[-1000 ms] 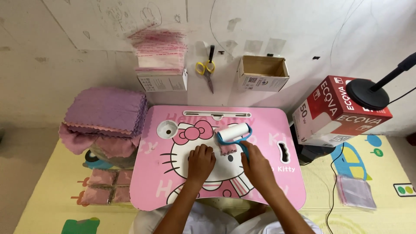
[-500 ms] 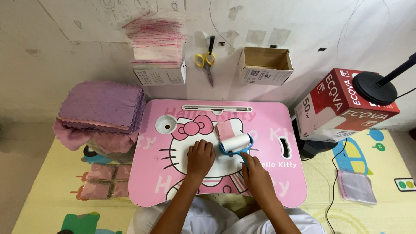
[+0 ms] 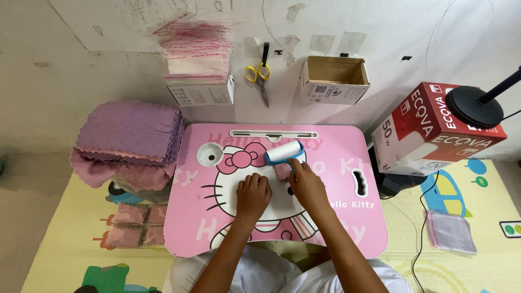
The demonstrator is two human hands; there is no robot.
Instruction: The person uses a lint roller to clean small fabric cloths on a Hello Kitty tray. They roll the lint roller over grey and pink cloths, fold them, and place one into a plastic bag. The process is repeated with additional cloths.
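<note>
Head view, right hand [image 3: 306, 184] grip holding lint roller [image 3: 284, 152], handle hidden, left hand [image 3: 253, 194] flat on pink cloth [image 3: 282, 171], mostly covered

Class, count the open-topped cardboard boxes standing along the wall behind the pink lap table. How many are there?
2. One white box stands left of the yellow-handled scissors, filled with clear bags; one brown box stands to their right. The red carton is closed, so not counted.

One lint roller [image 3: 284, 152], one scissors [image 3: 258, 75]
</note>
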